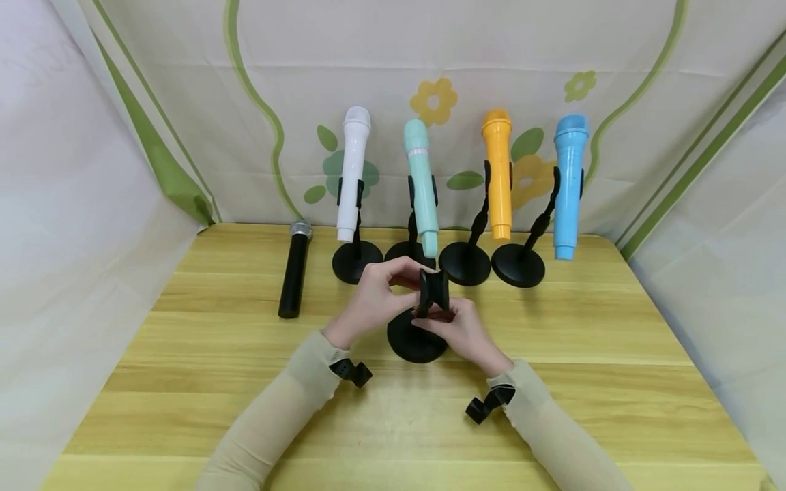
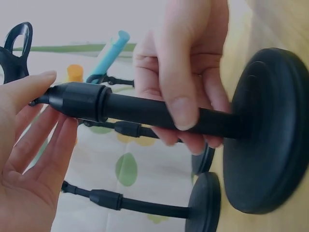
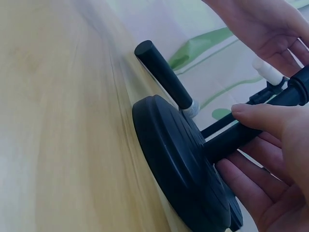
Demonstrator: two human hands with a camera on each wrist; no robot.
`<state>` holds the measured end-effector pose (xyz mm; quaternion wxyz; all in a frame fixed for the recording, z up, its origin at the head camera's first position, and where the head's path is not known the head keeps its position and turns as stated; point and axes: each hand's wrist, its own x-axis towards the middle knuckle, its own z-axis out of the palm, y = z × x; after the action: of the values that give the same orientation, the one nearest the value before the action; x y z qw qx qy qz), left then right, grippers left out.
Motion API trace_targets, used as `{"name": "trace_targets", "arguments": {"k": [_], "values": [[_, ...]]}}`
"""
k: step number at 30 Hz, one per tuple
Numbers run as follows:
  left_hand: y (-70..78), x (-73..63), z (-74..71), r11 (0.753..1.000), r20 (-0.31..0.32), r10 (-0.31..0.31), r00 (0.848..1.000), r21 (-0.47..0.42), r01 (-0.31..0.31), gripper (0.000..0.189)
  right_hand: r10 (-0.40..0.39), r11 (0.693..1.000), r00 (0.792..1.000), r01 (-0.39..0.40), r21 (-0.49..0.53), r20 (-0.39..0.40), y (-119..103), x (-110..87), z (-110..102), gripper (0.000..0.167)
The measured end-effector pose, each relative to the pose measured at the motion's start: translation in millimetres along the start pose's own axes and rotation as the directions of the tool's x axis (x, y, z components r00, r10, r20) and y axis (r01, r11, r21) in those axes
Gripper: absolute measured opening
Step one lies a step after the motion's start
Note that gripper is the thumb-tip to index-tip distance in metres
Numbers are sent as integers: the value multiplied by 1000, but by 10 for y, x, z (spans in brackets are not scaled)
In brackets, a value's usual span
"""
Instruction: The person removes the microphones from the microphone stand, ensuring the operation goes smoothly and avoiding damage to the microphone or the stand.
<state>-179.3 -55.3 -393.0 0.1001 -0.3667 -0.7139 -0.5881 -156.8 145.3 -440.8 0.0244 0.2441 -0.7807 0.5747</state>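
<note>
"Head view: you have a black stand [image 2: 137, 110] upright between your hands, about midway between the left and right edges of the tabletop [image 1: 393, 429]. How are you holding it?"

"Your left hand [image 1: 377, 296] pinches it high up, thumb on one side of the collar [image 2: 79, 101] and fingers on the other, just below the forked clip [image 1: 434, 290]."

"And your right hand [image 1: 464, 332]?"

"Lower. It pinches the pole [image 3: 231, 139] a little above the round base [image 1: 417, 341], your thumb across the front and your fingers behind. I can't tell whether that base touches the wood."

"What stands ahead of you, along the back edge?"

"Four more stands [image 1: 464, 264], each carrying a tilted microphone with its head up. From your left you have the white microphone [image 1: 353, 177], the mint microphone [image 1: 422, 187], the orange microphone [image 1: 499, 177] and the blue microphone [image 1: 570, 187], the last nearest the back-right corner."

"Anything by itself?"

"A black microphone [image 1: 295, 273] lies toward your back-left corner, silver head to the back edge. Beyond that edge hangs a pale cloth [image 1: 381, 41] printed with flowers and leaves."
</note>
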Motion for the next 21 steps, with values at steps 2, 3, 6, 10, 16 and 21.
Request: {"name": "trace_targets", "arguments": {"k": [2,3,6,10,16,21], "values": [[-10,-25,29,1000,10,-11,1000,6,11,26,0,1000,1000,0,4,-3,-72,-35,-44,14],[-15,-40,38,1000,14,-21,1000,12,21,26,4,1000,1000,-4,7,-4,-74,-50,-69,15],[-38,-91,47,998,20,-55,998,42,54,26,11,1000,1000,-11,6,-9,-65,-96,-153,16],[-82,-152,32,994,13,-76,997,78,74,26,55,998,998,-55,-1,-22,-28,-158,-283,17],[-152,-212,-17,990,-7,-75,997,118,75,25,133,991,988,-132,22,-77,24,-243,-505,22],[-205,-268,-53,984,-10,-123,992,127,124,26,153,988,979,-149,39,-136,51,-339,-718,25]]}}
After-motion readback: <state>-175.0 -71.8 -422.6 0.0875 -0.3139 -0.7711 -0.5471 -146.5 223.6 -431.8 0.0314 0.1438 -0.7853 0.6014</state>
